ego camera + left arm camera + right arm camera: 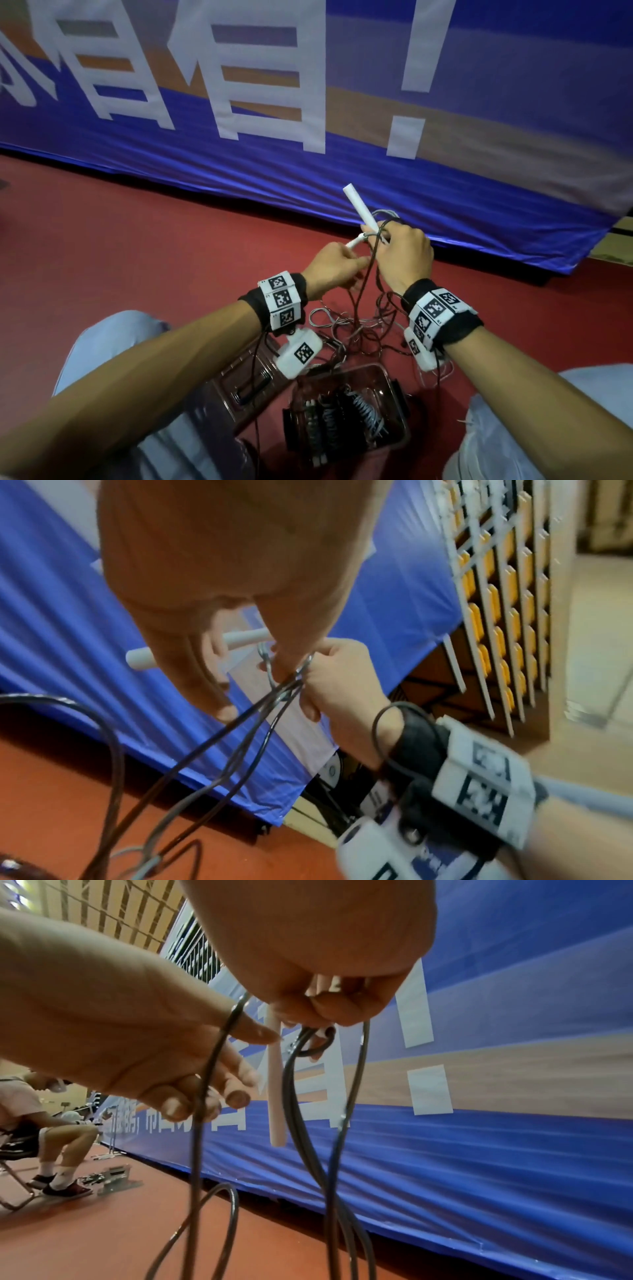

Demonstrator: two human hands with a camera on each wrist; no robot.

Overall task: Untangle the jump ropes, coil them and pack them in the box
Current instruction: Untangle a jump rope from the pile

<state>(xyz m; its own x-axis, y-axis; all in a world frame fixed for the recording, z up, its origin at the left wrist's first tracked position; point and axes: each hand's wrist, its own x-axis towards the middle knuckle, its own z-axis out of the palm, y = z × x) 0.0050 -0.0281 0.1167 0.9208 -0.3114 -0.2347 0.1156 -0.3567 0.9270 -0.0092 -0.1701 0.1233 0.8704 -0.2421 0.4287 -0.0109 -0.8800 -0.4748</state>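
My right hand [394, 246] grips a long white jump-rope handle [359, 209] that sticks up and to the left; in the right wrist view its fingers [342, 1007] curl round that handle [277, 1096] and a loop of rope. My left hand [346, 263] is close beside it, with a dark rope strand [205, 1083] running between its curled fingers and one fingertip against the handle. A second white handle end [356, 241] shows just above the left fingers. Dark and grey ropes hang from both hands into a tangle [359, 329] on the floor. A clear box [394, 383] below holds several coiled ropes.
The box's clear lid [246, 377] lies to its left, by my left knee. A blue banner [308, 164] runs along the far edge of the red floor [137, 222]. A person [34, 1123] sits on a folding chair far to the left.
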